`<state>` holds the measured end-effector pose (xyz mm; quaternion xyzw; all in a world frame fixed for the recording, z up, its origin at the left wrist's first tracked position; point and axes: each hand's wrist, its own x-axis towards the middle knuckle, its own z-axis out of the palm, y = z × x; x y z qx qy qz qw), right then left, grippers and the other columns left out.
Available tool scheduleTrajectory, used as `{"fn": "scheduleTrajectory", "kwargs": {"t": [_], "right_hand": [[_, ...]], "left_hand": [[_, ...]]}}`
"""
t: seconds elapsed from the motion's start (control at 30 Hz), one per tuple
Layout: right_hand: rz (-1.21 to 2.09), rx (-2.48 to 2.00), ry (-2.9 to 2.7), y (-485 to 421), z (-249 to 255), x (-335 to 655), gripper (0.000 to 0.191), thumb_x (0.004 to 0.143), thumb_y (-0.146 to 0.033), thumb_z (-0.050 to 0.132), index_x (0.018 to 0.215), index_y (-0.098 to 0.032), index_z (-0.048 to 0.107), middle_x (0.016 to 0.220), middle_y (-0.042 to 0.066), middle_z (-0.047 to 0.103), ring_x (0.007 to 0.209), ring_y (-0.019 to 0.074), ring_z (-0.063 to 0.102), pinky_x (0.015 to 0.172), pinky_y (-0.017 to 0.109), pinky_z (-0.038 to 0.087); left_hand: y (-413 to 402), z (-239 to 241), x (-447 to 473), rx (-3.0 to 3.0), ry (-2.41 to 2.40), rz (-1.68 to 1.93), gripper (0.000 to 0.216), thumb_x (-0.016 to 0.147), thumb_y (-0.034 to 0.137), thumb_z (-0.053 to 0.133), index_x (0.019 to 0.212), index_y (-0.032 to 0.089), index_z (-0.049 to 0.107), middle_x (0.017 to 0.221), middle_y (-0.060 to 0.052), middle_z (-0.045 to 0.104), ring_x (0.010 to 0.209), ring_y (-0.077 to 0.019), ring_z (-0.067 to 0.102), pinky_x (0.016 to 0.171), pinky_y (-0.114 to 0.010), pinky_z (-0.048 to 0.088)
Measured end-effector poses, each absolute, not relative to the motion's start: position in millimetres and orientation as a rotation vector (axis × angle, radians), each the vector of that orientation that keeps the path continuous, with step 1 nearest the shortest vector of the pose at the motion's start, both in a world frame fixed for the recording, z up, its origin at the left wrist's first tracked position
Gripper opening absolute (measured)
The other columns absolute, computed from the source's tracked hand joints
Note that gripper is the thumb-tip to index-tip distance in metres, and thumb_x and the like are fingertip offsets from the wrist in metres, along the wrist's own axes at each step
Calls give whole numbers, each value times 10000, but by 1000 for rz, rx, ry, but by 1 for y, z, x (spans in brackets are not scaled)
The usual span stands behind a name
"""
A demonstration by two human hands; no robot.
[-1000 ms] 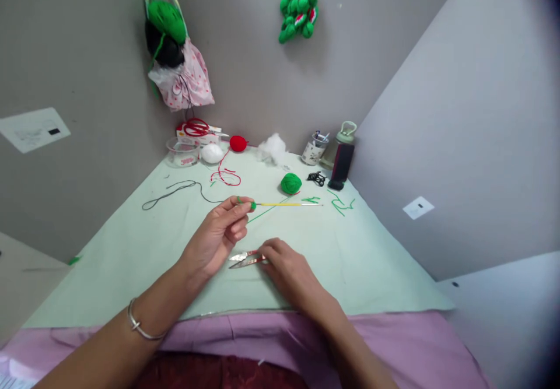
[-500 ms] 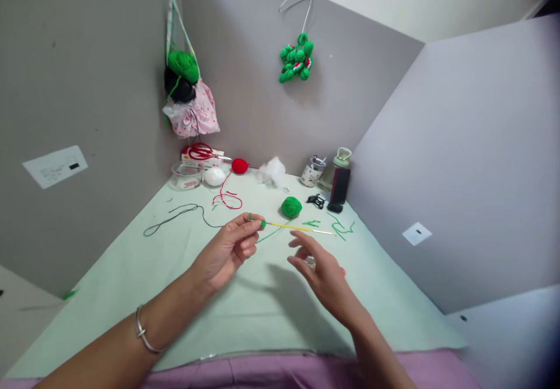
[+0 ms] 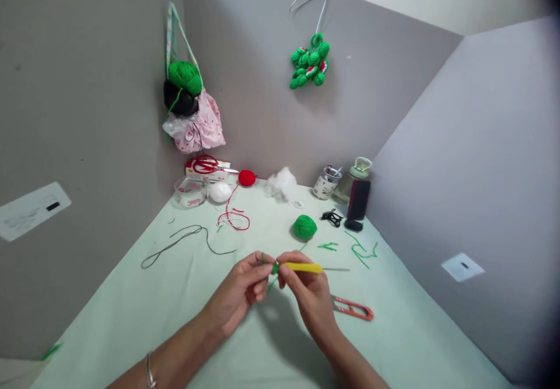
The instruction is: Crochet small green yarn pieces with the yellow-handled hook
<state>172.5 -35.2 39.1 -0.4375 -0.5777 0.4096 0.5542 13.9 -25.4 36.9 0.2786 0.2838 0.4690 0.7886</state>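
Observation:
Between the fingertips of my left hand (image 3: 248, 284) is a small piece of green crochet work (image 3: 275, 269), with green yarn looped over a finger. My right hand (image 3: 306, 284) pinches a crochet hook (image 3: 308, 267) by its yellow handle; the thin metal shaft points right. The hook's working tip meets the green piece, mostly hidden by my fingers. Both hands are close together above the table. A green yarn ball (image 3: 304, 227) lies just beyond them, with a strand running toward my hands.
Orange thread snips (image 3: 353, 308) lie right of my right hand. Green yarn scraps (image 3: 361, 250), black cord (image 3: 332, 218), a phone (image 3: 359, 200) and a bottle (image 3: 352, 179) are at the right. Farther back are white stuffing (image 3: 282, 184), a red yarn ball (image 3: 247, 178) and red scissors (image 3: 206, 164).
My right hand, apart and open before, has come to the crochet hook and taken hold of its yellow handle beside the green piece. The camera view has shifted, uncovering the orange snips.

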Motion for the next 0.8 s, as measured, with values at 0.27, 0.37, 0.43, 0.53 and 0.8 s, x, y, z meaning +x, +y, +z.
{"fn": "scheduleTrajectory", "kwargs": {"t": [0.27,0.37,0.43,0.53,0.8], "right_hand": [[936,-1088,-1466,-20,20,181,153,947,-342,685,914,-239,794,789,33,694,662,148,644,586,250,522],[986,-1096,-1486,-12,16,183,137,921,-332,718,860,-236,795,769,32,701,709,165,681,638,259,548],[1035,-1132,-1473,-8,14,183,129,888,-331,755,812,-230,784,759,26,698,715,165,687,656,256,550],[1074,-1199,-1458,-6,11,181,97,861,-288,776,786,-227,770,761,18,697,716,154,679,662,243,534],[1247,-1216,-1401,-7,6,181,93,852,-290,753,783,-228,759,774,16,672,700,147,633,629,238,495]], "left_hand": [[-12,7,23,517,693,882,403,699,401,937,899,185,661,590,96,428,457,-39,246,455,-206,217],[-6,-2,23,485,753,854,496,627,433,971,908,193,640,640,92,478,439,-23,240,442,-213,201],[-2,-6,23,500,770,839,519,621,452,970,916,195,630,638,96,475,435,-22,247,443,-214,214],[1,-12,23,526,775,822,521,647,473,955,939,204,617,636,104,456,432,-28,268,451,-218,256],[-5,-13,14,701,836,839,384,781,441,868,932,189,619,677,68,531,450,-41,383,473,-215,315]]}}
